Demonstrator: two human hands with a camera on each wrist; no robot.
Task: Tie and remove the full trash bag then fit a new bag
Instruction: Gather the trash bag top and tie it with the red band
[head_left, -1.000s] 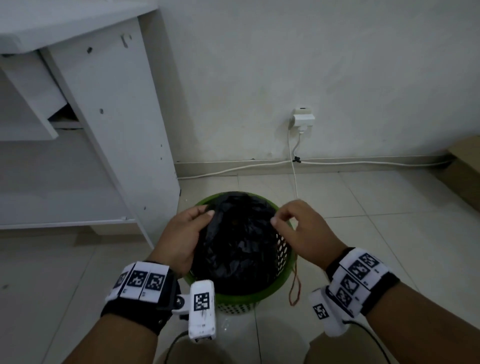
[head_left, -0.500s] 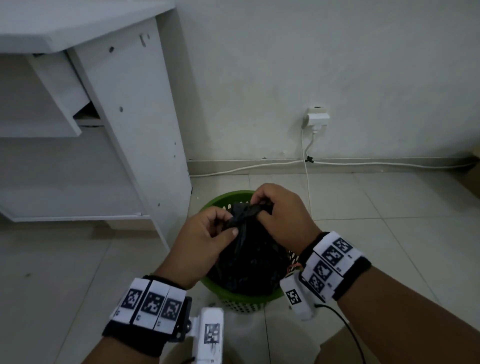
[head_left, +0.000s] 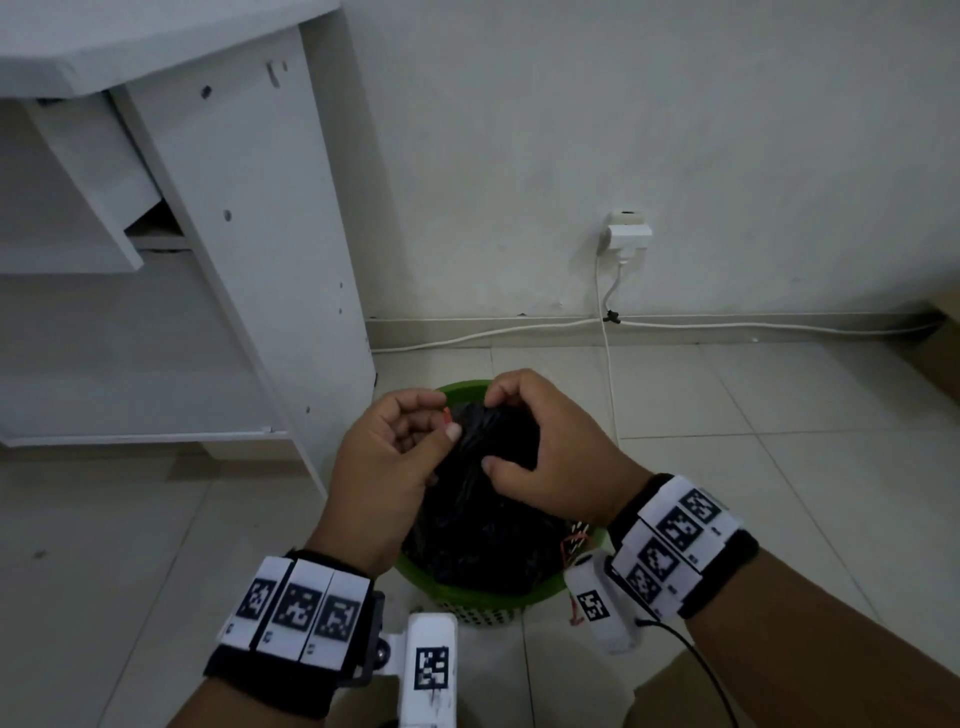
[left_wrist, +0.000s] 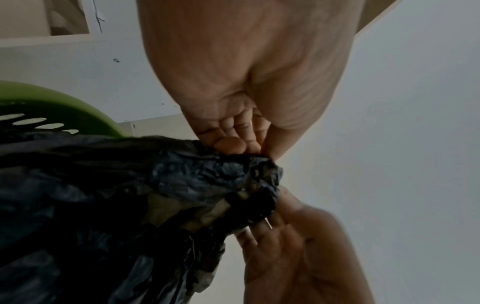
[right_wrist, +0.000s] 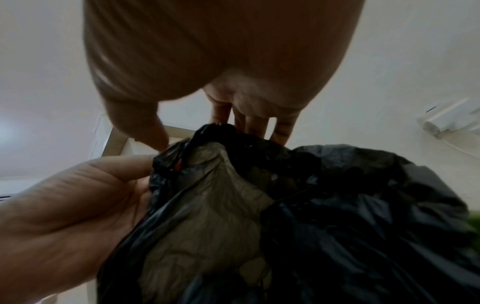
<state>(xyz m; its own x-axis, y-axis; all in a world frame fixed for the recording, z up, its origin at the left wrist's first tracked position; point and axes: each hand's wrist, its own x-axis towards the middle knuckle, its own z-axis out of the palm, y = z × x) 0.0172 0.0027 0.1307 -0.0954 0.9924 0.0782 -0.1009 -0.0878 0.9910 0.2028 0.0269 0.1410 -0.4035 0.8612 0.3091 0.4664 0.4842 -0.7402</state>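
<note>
A green perforated bin (head_left: 470, 603) stands on the tiled floor, with a full black trash bag (head_left: 483, 525) in it. The bag's mouth is bunched together above the bin. My left hand (head_left: 431, 421) pinches the bunched plastic from the left, and a small red bit shows at its thumb. My right hand (head_left: 519, 431) grips the same bunch from the right, fingers curled over it. In the left wrist view the fingers (left_wrist: 233, 144) pinch the bag (left_wrist: 155, 185) beside the bin's rim (left_wrist: 64, 109). The right wrist view shows the fingers (right_wrist: 249, 127) on the bag's neck (right_wrist: 298, 185).
A white desk panel (head_left: 260, 260) stands just left of the bin. A wall socket with a plug (head_left: 628, 234) and a white cable (head_left: 727, 326) run along the wall behind. A cardboard box (head_left: 943, 358) sits at the far right. An orange string (head_left: 574, 545) hangs at the bin's right side.
A second ago my hands held the bag's rim apart at the bin's two sides. They have since come together and bunched the bag's mouth in the middle.
</note>
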